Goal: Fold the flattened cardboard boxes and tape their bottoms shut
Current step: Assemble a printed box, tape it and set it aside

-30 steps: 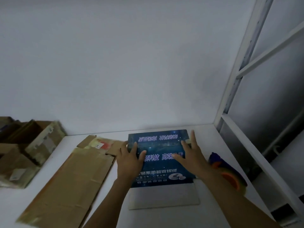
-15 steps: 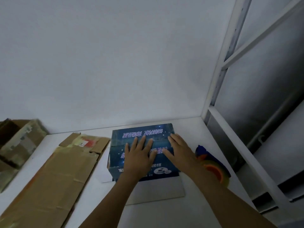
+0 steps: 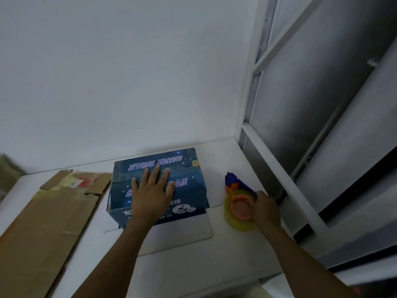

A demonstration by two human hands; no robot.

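On the white bench [image 3: 171, 272], pushed up near the back wall [image 3: 129, 82], sits a dark blue box [image 3: 189, 196] printed with pale characters, its top flaps folded shut. The left hand [image 3: 151, 194] lies flat on those flaps, fingers straight and spread, palm pressing down across the seam. A white flap [image 3: 178, 233] of the box lies flat on the bench on the near side, with the left forearm crossing over it. Just to the right of the box is a tape dispenser [image 3: 238, 209] with a blue body, an orange hub and a yellowish roll; the right hand [image 3: 265, 208] is curled round its right side, gripping it. To the left of the box, flattened brown cardboard [image 3: 49, 222] stretches along the bench, with a red and white label near its far end. More brown cardboard [image 3: 8, 168] shows at the far left edge, too blurred to make out. A white frame [image 3: 277, 175] with grey panels runs along the bench's right side.
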